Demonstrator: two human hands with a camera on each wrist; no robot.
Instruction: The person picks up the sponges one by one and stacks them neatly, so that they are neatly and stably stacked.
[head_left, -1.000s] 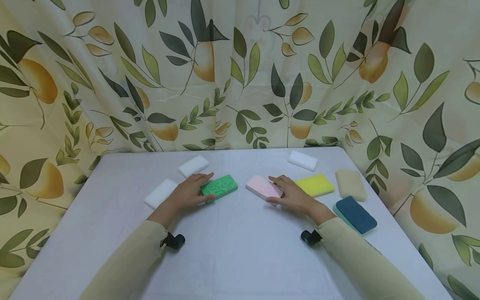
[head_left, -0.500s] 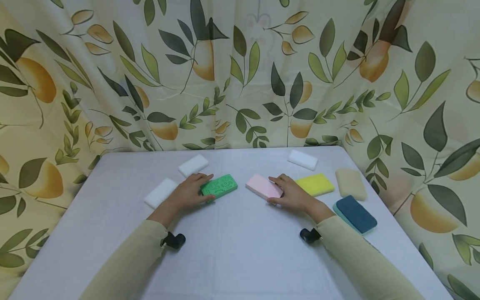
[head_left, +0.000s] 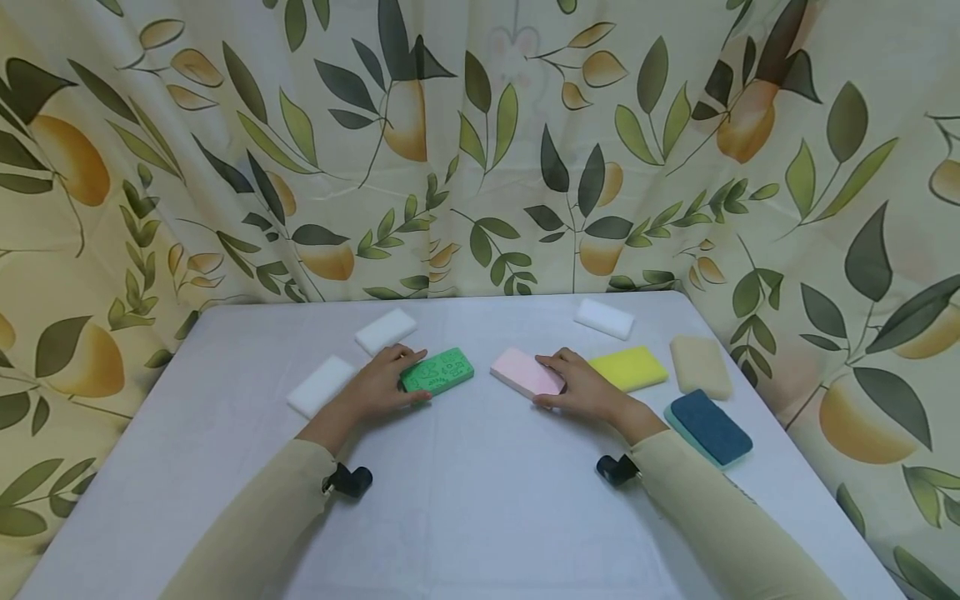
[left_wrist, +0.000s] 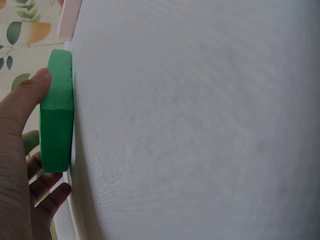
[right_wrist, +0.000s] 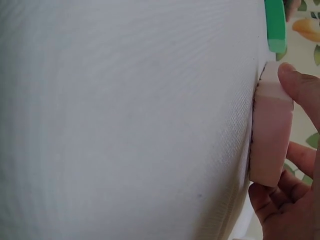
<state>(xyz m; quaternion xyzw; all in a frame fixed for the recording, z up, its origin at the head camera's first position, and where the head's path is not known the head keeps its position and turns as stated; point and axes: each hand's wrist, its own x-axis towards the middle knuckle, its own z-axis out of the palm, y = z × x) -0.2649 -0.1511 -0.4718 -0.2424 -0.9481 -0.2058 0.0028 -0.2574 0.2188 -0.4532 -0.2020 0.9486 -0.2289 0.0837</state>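
Observation:
A green sponge (head_left: pixel 444 371) with dark printed marks lies flat left of the table's centre. My left hand (head_left: pixel 378 385) grips its left end, thumb on the near edge and fingers round the far side. Opposite it, a pale pink sponge (head_left: pixel 521 372) lies at a slant, and my right hand (head_left: pixel 588 390) holds its right end between thumb and fingers. In the left wrist view the thumb presses the top of the green sponge (left_wrist: pixel 57 110). The right wrist view has the thumb on the pink sponge (right_wrist: pixel 272 125), with the other fingers curled at its end.
White sponges (head_left: pixel 386 331) lie behind and beside the left hand, another white sponge (head_left: pixel 603 319) at the back right. Right of the right hand are a yellow sponge (head_left: pixel 633 368), a beige sponge (head_left: pixel 701 367) and a dark blue sponge (head_left: pixel 710 425). A patterned curtain (head_left: pixel 487 167) hangs behind the table.

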